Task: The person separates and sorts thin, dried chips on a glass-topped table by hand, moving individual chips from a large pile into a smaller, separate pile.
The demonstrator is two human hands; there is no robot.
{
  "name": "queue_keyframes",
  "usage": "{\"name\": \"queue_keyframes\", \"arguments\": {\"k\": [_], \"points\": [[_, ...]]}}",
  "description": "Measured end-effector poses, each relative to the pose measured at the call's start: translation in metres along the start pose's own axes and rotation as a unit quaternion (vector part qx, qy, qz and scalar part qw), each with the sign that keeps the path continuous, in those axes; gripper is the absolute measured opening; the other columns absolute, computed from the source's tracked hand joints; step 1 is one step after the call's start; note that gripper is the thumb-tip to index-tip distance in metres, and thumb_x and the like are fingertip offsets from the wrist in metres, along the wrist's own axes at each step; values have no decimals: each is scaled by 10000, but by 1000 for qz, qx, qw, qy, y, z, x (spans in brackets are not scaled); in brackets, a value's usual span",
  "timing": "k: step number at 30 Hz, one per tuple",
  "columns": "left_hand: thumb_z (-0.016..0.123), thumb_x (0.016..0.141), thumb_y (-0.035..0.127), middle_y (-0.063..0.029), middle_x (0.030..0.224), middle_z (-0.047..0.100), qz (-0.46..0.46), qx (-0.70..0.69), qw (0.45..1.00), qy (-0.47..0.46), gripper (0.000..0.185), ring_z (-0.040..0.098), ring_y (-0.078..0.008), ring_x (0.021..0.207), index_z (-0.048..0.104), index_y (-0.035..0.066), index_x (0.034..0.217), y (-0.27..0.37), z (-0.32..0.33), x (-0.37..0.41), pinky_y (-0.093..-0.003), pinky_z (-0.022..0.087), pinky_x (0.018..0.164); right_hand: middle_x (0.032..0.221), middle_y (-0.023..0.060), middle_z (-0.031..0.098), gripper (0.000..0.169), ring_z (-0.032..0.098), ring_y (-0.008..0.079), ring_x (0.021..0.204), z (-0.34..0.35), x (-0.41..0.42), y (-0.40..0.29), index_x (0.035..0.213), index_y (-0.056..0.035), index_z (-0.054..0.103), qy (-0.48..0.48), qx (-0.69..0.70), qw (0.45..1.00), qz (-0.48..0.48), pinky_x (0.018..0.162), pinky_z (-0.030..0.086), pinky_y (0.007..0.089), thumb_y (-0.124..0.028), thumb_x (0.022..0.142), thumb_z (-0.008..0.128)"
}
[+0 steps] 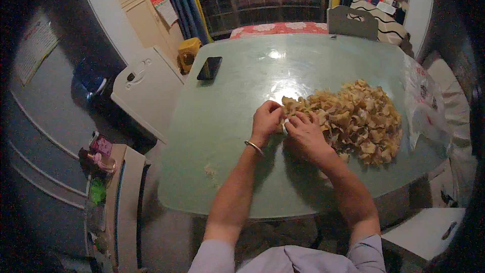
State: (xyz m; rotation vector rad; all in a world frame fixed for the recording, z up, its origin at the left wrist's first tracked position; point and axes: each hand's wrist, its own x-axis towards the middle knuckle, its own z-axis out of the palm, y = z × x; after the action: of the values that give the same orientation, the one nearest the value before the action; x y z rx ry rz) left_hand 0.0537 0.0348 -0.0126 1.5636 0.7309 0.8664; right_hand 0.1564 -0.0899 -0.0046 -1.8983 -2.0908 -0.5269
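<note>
A broad heap of dried, curled yellow-brown slices (363, 121) lies on the right half of a pale green glass-topped table (227, 121). At the heap's left end, my left hand (267, 119) has its thumb and forefinger drawn together; a metal bangle (254, 147) circles that wrist. My right hand (306, 132) is close beside it, palm down, fingers bent over the near-left edge of the slices. Between the two hands, by my right thumb, shows a small white piece (286, 126). Whether either hand grips it or a slice is hidden by the fingers.
A black phone (209, 68) rests at the table's far left. A clear printed plastic bag (426, 110) drapes over the right edge. Chairs stand around, one white at left (147, 91), one grey at the back (352, 22). Pale crumbs (210, 171) dot the near-left tabletop.
</note>
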Motion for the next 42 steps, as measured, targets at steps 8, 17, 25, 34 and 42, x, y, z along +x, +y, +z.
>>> {"name": "queue_keyframes", "arguments": {"k": [8, 17, 25, 34, 42], "points": [[566, 832, 92, -31, 805, 590, -55, -198, 978, -20, 128, 552, -112, 696, 564, -7, 913, 8, 0, -6, -237, 452, 617, 1001, 70, 540, 268, 457, 249, 1094, -4, 0, 3, 941, -73, 529, 31, 18, 999, 4, 955, 267, 452, -208, 720, 597], [597, 800, 86, -51, 801, 612, -55, -137, 989, -23, 155, 569, -124, 697, 595, -23, 910, 6, 4, -7, -246, 474, 644, 905, 123, 565, 303, 542, 284, 931, -29, 14, -7, 961, -51, 498, 21, 87, 983, 159, 810, 388, 431, -236, 740, 589], [575, 810, 110, -59, 876, 628, -62, -138, 985, -82, 218, 573, -113, 744, 605, -49, 956, 10, 28, -15, -239, 477, 654, 928, 130, 565, 468, 533, 299, 942, -10, 9, 11, 1141, -49, 469, 45, 29, 995, 85, 810, 399, 400, -142, 704, 608], [523, 793, 119, -148, 880, 645, 146, 299, 935, 125, 228, 621, -281, 839, 637, 30, 969, -3, -18, -1, -347, 486, 755, 762, 85, 589, 249, 559, 281, 810, -9, 10, 15, 864, -104, 555, 143, 71, 984, 79, 715, 421, 406, -199, 647, 633], [547, 819, 218, -124, 1177, 507, 83, 535, 837, -87, 304, 475, -262, 1109, 546, 55, 1075, -10, -13, -5, -460, 344, 948, 767, 69, 594, 163, 554, 258, 774, 0, 11, 17, 773, -103, 550, 146, 37, 985, 79, 684, 415, 389, -177, 642, 611]]}}
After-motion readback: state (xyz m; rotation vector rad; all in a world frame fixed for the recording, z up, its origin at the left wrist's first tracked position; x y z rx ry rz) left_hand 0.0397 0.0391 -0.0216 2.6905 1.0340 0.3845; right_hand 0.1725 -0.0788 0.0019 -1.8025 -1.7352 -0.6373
